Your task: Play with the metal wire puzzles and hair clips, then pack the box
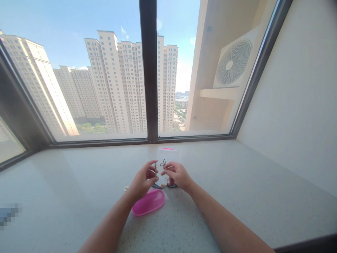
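Observation:
My left hand (147, 177) is closed, with a small thin item (156, 170) upright between its thumb and fingers; its kind is too small to make out. Close beside it, my right hand (177, 173) pinches a thin brownish cord (163, 163) bent into loops, which looks like a hair tie. Below the hands, dark bands (157, 186) and a small pale piece (163, 185) lie on the sill. A shallow pink oval tray or lid (149, 202) rests under my left wrist, partly covered by it.
Behind the hands is a translucent container (168, 151) with a bit of pink. The speckled pale sill (216, 168) runs up to a dark window frame (152, 140). A white wall (292, 105) bounds the right side. A pale bit (126, 188) lies left of my left wrist.

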The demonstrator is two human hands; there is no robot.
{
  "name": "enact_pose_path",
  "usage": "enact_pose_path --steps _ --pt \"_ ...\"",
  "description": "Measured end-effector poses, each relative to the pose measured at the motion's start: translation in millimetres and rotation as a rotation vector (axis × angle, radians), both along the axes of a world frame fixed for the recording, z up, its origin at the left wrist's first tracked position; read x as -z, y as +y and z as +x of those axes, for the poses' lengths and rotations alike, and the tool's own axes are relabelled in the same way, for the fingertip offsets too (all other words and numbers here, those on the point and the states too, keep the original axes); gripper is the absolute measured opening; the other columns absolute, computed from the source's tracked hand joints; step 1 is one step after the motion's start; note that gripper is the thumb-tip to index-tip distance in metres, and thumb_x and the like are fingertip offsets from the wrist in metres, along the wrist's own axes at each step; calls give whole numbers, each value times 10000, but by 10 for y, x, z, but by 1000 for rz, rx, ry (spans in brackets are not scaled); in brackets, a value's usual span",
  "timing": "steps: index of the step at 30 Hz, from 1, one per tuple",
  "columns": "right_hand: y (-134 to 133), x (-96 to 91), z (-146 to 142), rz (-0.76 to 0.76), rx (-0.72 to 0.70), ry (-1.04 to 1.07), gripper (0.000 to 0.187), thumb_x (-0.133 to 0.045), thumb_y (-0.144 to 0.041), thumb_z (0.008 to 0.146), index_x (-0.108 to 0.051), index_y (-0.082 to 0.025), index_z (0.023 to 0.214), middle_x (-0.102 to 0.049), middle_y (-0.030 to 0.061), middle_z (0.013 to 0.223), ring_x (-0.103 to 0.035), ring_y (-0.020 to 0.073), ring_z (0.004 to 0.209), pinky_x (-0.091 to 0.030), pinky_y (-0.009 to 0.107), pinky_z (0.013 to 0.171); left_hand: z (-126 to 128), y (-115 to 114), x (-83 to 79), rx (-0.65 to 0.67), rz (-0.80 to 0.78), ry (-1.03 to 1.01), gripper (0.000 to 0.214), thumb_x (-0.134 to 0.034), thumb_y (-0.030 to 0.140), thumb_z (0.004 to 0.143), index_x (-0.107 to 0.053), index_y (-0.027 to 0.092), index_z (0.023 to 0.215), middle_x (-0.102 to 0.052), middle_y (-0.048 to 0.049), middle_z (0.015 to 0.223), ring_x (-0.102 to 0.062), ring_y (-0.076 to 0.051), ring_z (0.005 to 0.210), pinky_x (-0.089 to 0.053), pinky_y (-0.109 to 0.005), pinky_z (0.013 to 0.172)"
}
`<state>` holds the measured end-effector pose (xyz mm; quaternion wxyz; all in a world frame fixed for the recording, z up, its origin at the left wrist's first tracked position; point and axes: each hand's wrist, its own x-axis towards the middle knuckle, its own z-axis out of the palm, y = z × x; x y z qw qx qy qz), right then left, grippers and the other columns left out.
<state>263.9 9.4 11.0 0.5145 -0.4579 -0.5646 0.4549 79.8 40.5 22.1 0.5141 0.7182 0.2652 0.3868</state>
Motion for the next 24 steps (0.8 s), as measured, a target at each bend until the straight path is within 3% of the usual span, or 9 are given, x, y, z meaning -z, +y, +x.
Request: enact_pose_path --steps 10,18,24 --pt "-29 -32 -14 28 -52 5 248 -520 -333 782 -531 -144 942 -690 59 836 -491 54 342 -327 172 329 0 0 -22 -7 -17 -21 529 -620 165 725 -441 218 1220 -539 -5 879 -564 -114 715 -487 -308 701" --pt "-35 -17 -33 47 -64 -7 252 -543 -359 776 -514 -154 921 -687 39 793 -483 59 347 -336 174 338 5 13 -60 80 -196 -139 577 -652 153 692 -430 201 1223 -585 -26 919 -623 -152 802 -476 -365 807" --pt "-36 -21 -31 48 -23 -19 250 -586 -362 749 -503 -164 877 -670 12 715 -472 64 346 -347 176 344 -2 -1 -93 82 -247 -130 599 -676 164 676 -435 198 1223 -612 -52 953 -639 -188 847 -473 -383 817"
